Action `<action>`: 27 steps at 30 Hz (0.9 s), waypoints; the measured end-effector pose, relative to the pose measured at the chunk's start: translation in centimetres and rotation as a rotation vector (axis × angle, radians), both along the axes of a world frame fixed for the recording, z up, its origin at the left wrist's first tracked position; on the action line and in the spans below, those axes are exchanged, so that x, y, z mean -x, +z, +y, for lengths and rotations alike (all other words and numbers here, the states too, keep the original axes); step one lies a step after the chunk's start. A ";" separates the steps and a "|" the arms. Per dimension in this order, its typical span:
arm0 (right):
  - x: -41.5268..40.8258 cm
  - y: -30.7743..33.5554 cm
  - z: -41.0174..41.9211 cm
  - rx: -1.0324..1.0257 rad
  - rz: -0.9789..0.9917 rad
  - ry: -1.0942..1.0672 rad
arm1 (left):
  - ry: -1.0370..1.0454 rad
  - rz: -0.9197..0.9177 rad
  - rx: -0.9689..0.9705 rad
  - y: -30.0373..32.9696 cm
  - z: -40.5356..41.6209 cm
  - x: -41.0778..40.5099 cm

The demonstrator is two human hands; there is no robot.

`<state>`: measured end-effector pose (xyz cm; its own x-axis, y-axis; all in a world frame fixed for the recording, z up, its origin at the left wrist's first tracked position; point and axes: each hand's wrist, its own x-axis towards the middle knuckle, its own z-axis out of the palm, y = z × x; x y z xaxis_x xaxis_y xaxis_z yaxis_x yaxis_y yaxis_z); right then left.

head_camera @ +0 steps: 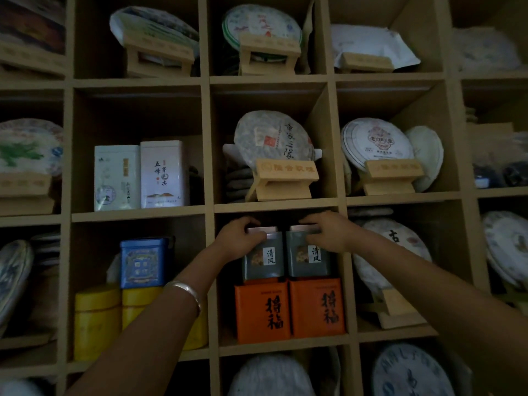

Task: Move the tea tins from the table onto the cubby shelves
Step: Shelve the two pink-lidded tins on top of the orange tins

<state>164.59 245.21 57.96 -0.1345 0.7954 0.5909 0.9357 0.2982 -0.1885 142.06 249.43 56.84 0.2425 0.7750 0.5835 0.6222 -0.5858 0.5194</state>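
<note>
Two grey tea tins stand side by side in a middle cubby of the wooden cubby shelves (pixel 280 207), stacked on two orange tins. My left hand (pixel 240 238) grips the top of the left grey tin (pixel 263 260), fingers curled over its lid. My right hand (pixel 328 234) grips the top of the right grey tin (pixel 308 257) the same way. The left orange tin (pixel 261 310) and the right orange tin (pixel 317 307) sit directly under them. The table is out of view.
The cubby to the left holds a blue tin (pixel 143 262) on yellow round canisters (pixel 97 321). Above that stand two white tins (pixel 141 177). Round wrapped tea cakes on wooden stands (pixel 283 175) fill the other cubbies.
</note>
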 end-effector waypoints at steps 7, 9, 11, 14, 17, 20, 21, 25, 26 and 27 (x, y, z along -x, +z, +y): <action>0.1 0.1 0.4 0.002 -0.042 0.021 | -0.002 0.027 0.034 0.4 0.6 0.1; 0.1 0.0 0.5 0.003 -0.043 0.024 | -0.008 0.025 0.031 0.4 0.7 0.1; 0.0 0.1 0.6 0.003 -0.043 0.022 | -0.010 0.032 0.024 0.3 0.8 0.2; -0.1 0.0 0.7 -0.005 -0.050 0.017 | -0.005 0.041 0.014 0.3 0.9 0.2; -0.3 0.0 0.9 -0.001 -0.052 -0.003 | 0.003 0.049 0.006 0.4 0.9 0.2; -0.3 0.0 1.0 0.006 -0.063 -0.016 | 0.008 0.050 -0.001 0.3 1.0 0.3; -0.3 0.0 1.0 0.005 -0.068 -0.022 | 0.011 0.050 -0.004 0.4 0.9 0.3; 0.0 -0.1 0.9 0.014 -0.071 -0.043 | 0.009 0.054 -0.007 0.5 0.8 0.3; 0.0 -0.1 0.9 0.016 -0.077 -0.053 | 0.000 0.051 -0.001 0.5 0.7 0.3; 0.1 -0.1 0.8 0.016 -0.081 -0.064 | -0.005 0.049 0.000 0.5 0.7 0.2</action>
<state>164.51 246.00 57.83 -0.1302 0.8131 0.5674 0.9651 0.2351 -0.1153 141.82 250.08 57.33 0.2748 0.7735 0.5711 0.6435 -0.5893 0.4886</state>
